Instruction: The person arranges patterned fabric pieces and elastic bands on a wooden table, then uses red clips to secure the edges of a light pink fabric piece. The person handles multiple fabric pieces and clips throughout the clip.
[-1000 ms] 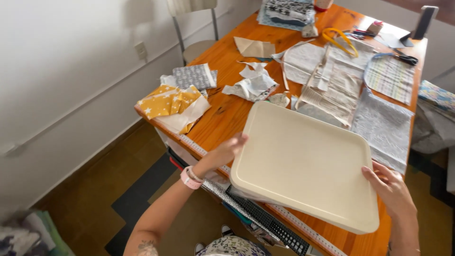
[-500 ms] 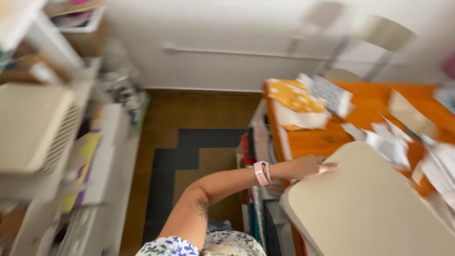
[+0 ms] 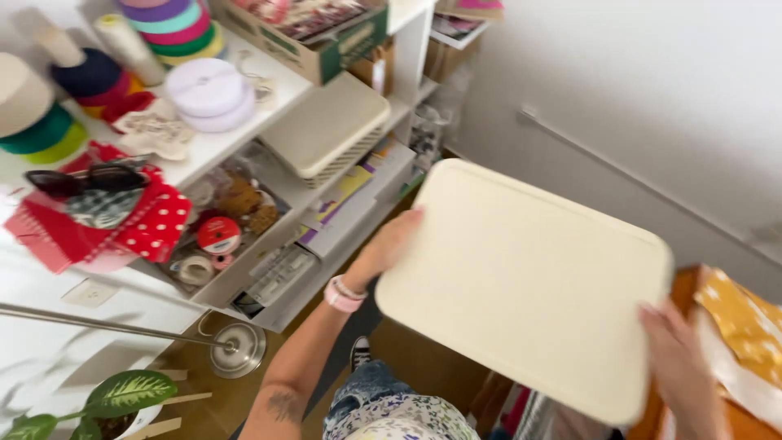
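Observation:
I hold a large cream rectangular lid with rounded corners in the air, tilted, in front of a white shelf unit. My left hand grips its left edge, a pink band on the wrist. My right hand grips its lower right edge. A matching cream slatted box sits on a middle shelf, to the upper left of the lid.
The shelves carry coloured ribbon rolls, a red polka-dot cloth with sunglasses, tape rolls and papers. A lamp base and potted plant stand on the floor at left. An orange table corner with yellow fabric is at right.
I have turned from the orange table toward the shelf unit, carrying the lid off the table and up in front of the shelves. Both hands keep their grip.

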